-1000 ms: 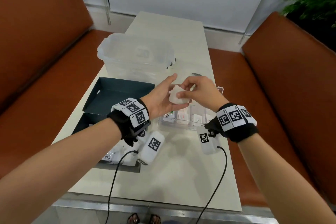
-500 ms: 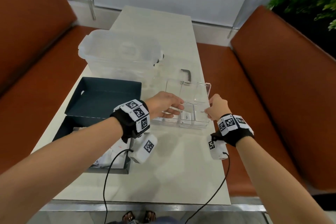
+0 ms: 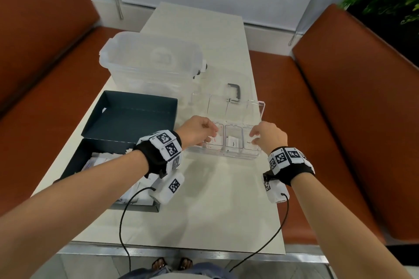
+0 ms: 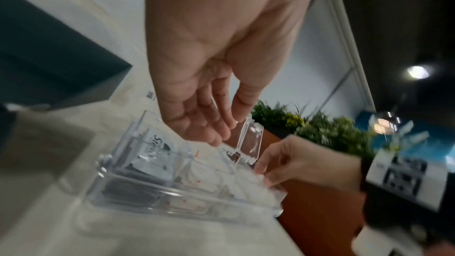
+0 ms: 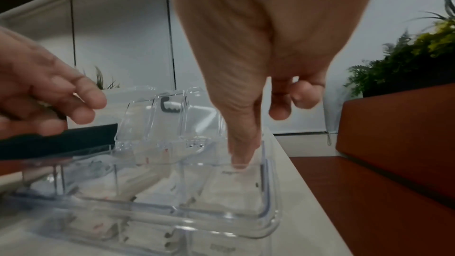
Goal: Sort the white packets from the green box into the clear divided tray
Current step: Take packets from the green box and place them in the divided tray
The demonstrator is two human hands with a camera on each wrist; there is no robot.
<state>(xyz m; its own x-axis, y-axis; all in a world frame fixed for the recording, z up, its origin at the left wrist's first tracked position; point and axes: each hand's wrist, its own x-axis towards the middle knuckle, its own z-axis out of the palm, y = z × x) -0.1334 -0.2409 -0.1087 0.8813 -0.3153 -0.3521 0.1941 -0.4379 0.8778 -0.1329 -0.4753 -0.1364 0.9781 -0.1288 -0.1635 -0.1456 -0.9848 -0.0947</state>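
Right hand (image 3: 267, 135) presses a packet (image 5: 236, 188) into the tray's (image 3: 226, 154) right compartment.

— From the head we look steeply down on the tabletop (image 3: 204, 199), both forearms reaching forward.
— Each wrist camera sits close, looking along its palm; all three share the clear divided tray (image 3: 229, 155).

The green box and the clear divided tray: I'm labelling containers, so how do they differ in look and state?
The green box is dark and opaque; the clear divided tray is see-through. The green box holds a loose heap of packets; the clear divided tray keeps packets apart in compartments. Both stand open on the table.
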